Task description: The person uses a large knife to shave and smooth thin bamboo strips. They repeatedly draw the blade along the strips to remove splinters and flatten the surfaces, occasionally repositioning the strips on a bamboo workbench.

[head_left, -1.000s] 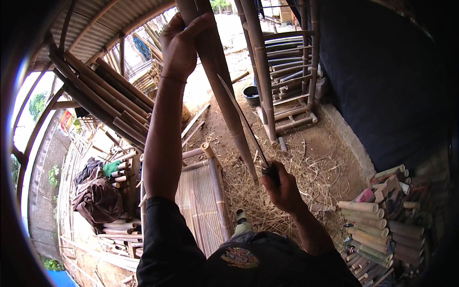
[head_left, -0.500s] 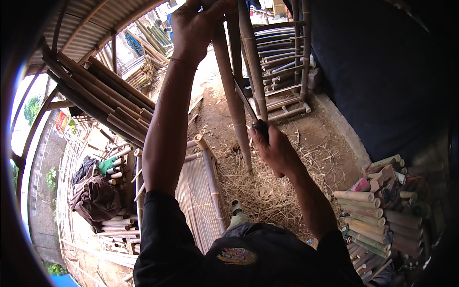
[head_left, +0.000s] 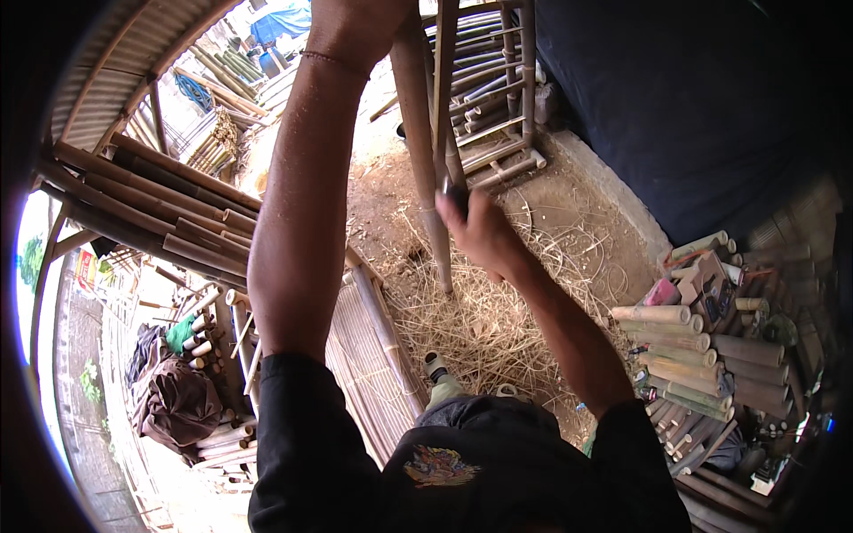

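Note:
At the top edge my left hand point(head_left: 360, 31) is closed around the upper part of a long bamboo pole point(head_left: 418, 133); its fingers are mostly out of view. The pole slants down, its lower end near the shavings on the ground. In my right hand point(head_left: 484, 233) is a knife point(head_left: 457, 197), gripped by its dark handle. The blade shows only as a short glint close to the pole's right side. Just above the knife a second, narrower bamboo length point(head_left: 443, 89) runs up out of the picture.
Thin bamboo shavings point(head_left: 498, 329) cover the ground below my hands. A slatted bamboo bench point(head_left: 364, 364) stands left of my legs. Cut bamboo lies stacked at right point(head_left: 657, 315) and on a rack point(head_left: 160, 191) at left. Beyond stands a bamboo frame point(head_left: 529, 89), beside a dark sheet point(head_left: 657, 115).
My right hand and the knife have moved up and left, closer to the pole. My left hand has risen partly out of the picture. The whole view has shifted slightly.

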{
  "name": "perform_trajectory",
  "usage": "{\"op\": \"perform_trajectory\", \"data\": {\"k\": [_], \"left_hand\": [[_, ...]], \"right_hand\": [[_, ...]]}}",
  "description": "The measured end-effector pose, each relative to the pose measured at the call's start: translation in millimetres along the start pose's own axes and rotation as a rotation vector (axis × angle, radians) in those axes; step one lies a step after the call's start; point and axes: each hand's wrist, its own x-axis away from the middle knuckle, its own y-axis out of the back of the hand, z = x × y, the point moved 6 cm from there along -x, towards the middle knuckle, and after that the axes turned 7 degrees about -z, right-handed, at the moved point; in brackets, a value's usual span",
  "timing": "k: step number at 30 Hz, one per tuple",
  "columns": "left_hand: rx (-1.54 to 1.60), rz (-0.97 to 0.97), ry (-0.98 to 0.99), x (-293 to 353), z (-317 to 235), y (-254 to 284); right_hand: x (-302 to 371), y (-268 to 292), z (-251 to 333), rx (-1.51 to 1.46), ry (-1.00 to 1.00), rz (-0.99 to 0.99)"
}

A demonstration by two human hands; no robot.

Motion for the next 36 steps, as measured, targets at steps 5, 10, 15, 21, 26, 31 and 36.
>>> {"op": "perform_trajectory", "data": {"k": [5, 10, 15, 21, 26, 31, 36], "left_hand": [[0.026, -0.050, -0.113, 1.2, 12.4, 0.6], [-0.233, 0.010, 0.017, 59.9, 119.7, 113.3], [-0.160, 0.213, 0.289, 103.8, 194.7, 134.6], [0.085, -0.006, 0.468, 84.5, 214.5, 136.3], [0.231, -0.031, 0.832, 205.7, 315.2, 113.8], [0.302, 0.039, 0.637, 194.5, 322.7, 101.3], [0.364, 0.028, 0.731, 200.9, 314.5, 81.2]], "right_hand": [[-46.1, -116.1, -283.5, 0.156, -0.187, 0.087], [-23.0, -135.2, -187.1, 0.198, -0.319, 0.170], [-10.3, -96.8, -132.9, 0.325, -0.286, 0.145], [23.6, -44.5, -92.5, 0.445, -0.385, 0.155], [40.6, -92.6, -200.6, 0.444, -0.553, 0.143], [49.7, -128.1, -232.8, 0.159, -0.638, 0.054], [58.4, -118.4, -227.8, 0.030, -0.564, -0.002]]}}
